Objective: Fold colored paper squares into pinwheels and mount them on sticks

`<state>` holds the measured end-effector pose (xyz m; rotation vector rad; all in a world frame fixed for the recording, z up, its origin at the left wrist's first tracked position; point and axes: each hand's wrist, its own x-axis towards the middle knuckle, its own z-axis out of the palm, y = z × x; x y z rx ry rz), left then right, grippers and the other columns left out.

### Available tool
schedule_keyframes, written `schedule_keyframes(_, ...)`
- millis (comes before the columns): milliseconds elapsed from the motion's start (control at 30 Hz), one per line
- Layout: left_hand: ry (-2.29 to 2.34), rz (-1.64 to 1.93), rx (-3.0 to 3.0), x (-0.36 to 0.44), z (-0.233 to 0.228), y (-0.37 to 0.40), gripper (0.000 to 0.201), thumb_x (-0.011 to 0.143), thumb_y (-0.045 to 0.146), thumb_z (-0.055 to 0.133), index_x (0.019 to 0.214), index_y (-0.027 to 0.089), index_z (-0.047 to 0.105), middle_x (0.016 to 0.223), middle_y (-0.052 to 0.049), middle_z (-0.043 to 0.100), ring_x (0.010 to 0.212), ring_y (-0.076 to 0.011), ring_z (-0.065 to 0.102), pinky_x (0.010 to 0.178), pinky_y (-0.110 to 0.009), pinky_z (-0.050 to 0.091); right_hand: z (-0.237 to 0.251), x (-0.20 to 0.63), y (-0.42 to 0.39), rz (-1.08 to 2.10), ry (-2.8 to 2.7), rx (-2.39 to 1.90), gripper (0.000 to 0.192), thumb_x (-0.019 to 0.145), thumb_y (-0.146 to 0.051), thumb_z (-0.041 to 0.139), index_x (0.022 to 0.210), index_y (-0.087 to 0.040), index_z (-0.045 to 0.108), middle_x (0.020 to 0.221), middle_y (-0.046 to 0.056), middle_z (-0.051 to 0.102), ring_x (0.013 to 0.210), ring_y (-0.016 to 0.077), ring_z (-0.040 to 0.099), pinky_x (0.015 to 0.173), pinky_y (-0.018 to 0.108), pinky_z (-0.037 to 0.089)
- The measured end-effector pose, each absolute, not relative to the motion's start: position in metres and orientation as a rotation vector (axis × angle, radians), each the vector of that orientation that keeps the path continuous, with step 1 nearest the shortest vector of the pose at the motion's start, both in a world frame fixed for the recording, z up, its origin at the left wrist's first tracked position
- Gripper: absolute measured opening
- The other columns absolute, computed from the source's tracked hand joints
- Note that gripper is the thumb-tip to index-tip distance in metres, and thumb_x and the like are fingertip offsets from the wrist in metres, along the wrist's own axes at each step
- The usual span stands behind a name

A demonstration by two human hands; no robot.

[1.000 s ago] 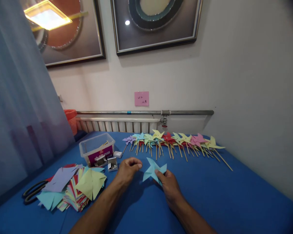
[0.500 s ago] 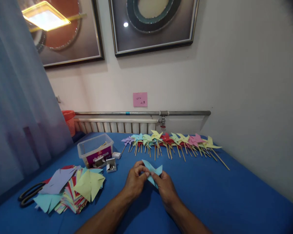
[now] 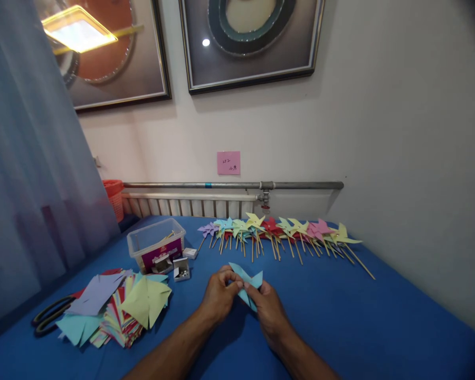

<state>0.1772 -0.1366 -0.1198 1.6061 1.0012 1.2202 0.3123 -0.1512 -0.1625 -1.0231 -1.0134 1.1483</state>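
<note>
A light blue paper pinwheel head (image 3: 246, 280) is held just above the blue table (image 3: 340, 311), pinched between both hands. My left hand (image 3: 218, 293) grips its left side with thumb and fingers meeting at the centre. My right hand (image 3: 269, 309) holds it from the right and below. Whether a pin sits between the left fingers is too small to tell.
A row of finished paper pinwheels on sticks (image 3: 277, 232) lies along the far edge. A clear plastic box (image 3: 157, 244) and small open pin boxes (image 3: 181, 268) stand at left centre. Cut coloured paper squares (image 3: 122, 306) and black scissors (image 3: 47, 315) lie at left.
My left hand came from the left and closed onto the blue pinwheel, joining the right hand. The paper's points have been folded closer together.
</note>
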Motion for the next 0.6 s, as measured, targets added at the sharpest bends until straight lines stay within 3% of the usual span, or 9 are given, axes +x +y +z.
schedule_keyframes(600, 1.224, 1.139, 1.63, 0.1798, -0.1139, -0.1454, 0.008, 0.074, 0.021, 0.06, 0.068, 0.017, 0.062, 0.061, 0.003, 0.056, 0.061, -0.0125, 0.048, 0.061, -0.024, 0.036, -0.1535, 0.3155, -0.1552, 1.101, -1.041, -1.079, 0.038, 0.07, -0.049, 0.077, 0.091, -0.018, 0.07, 0.074, 0.001, 0.07, 0.07, 0.0206, 0.063, 0.067, 0.03, 0.048)
